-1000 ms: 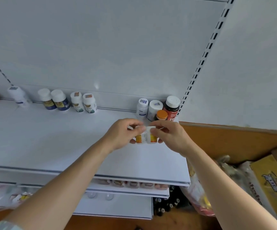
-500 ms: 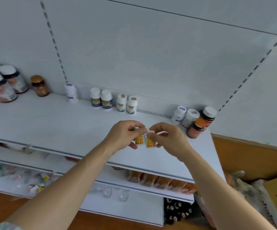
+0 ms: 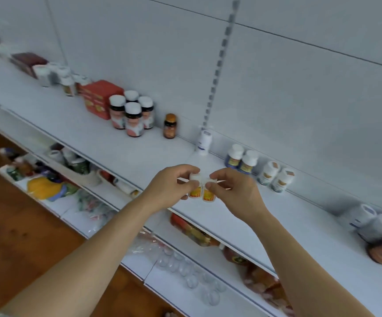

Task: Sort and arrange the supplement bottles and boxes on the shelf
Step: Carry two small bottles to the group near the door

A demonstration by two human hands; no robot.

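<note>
Head view caught both hands mid-job: the left hand (image 3: 171,186) pinched one small white-capped bottle with an orange label (image 3: 195,188), the right hand (image 3: 233,191) pinched its twin (image 3: 209,190), the two pressed side by side above the white metal shelf (image 3: 139,154). Along the back, groups stood sorted already: four dark white-lidded jars (image 3: 132,115), a red box (image 3: 98,98), an amber bottle (image 3: 170,126), blue-labelled pairs (image 3: 241,159). This pair had no spot yet, I judged; the far-right cluster (image 3: 377,232) looked unsorted.

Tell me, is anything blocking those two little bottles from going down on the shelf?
Nothing visible: the two small bottles, held by left hand and right hand, hang above a bare stretch of shelf.
</note>
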